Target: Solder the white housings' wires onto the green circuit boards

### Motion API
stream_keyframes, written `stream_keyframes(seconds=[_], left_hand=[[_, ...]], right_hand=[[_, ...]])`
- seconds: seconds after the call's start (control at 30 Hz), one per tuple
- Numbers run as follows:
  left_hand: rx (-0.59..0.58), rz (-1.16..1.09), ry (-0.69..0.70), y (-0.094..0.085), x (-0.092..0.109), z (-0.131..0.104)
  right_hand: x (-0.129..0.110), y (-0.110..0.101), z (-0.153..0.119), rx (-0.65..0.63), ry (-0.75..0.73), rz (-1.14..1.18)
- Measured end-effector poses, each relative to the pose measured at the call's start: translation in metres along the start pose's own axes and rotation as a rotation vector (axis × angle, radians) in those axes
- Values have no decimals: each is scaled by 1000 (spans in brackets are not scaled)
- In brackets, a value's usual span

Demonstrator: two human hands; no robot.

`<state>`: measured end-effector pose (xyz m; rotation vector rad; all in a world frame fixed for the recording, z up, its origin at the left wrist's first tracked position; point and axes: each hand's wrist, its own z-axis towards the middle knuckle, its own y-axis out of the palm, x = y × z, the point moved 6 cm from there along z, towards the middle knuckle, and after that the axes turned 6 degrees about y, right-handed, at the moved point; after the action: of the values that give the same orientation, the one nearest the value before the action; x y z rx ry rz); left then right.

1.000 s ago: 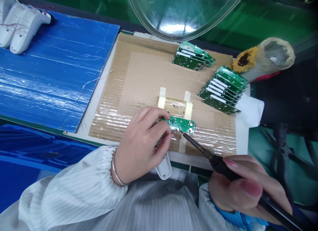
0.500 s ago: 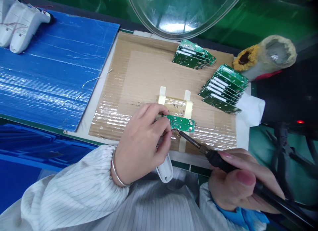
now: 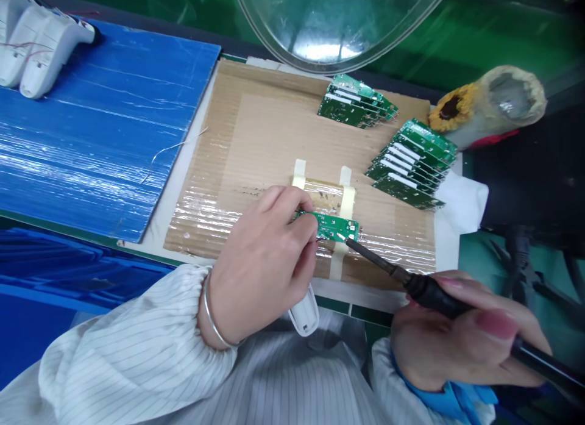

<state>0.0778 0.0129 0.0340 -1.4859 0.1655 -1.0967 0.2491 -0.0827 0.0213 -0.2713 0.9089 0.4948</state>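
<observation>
A small green circuit board (image 3: 336, 225) lies on the cardboard (image 3: 265, 132), below a taped brown block (image 3: 322, 196). My left hand (image 3: 267, 266) pinches its left end; the fingertips are partly hidden. Below that hand a white plastic housing (image 3: 304, 312) sticks out at the cardboard's near edge. A black soldering iron (image 3: 429, 291) is gripped in my right hand (image 3: 470, 336), and its tip is at the lower right part of the board. Whether the tip touches the board I cannot tell.
Two fanned stacks of green boards (image 3: 356, 102) (image 3: 411, 163) stand at the back right. Beyond them is a roll with a yellow flower (image 3: 452, 108). White housings (image 3: 50, 50) lie on a blue sheet (image 3: 105, 120) at left. A clear round rim (image 3: 338, 65) hangs at the top. Black pliers (image 3: 521, 266) are at right.
My right hand has moved to the right with the soldering iron, whose tip has shifted right along the board. My left hand has moved only slightly and stays at the board.
</observation>
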Motion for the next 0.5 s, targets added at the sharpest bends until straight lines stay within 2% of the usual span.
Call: stream_keyframes(seconds=[0.1,0.23,0.37,0.43,0.5], left_hand=[[-6,-1,-4,2,-1,1],[-5,49,-18,-1,0,-4],[92,92,-56,-15,-1,-22],[122,0,-92,-16,-7,-31],[105,-155,-105,-7,-15,-35]], right_hand=[[4,-2,0,119,44,57],[16,-8,3,46,215,27],[25,-23,11,49,330,13],[29,-26,20,41,390,22],[29,-25,32,18,431,40]])
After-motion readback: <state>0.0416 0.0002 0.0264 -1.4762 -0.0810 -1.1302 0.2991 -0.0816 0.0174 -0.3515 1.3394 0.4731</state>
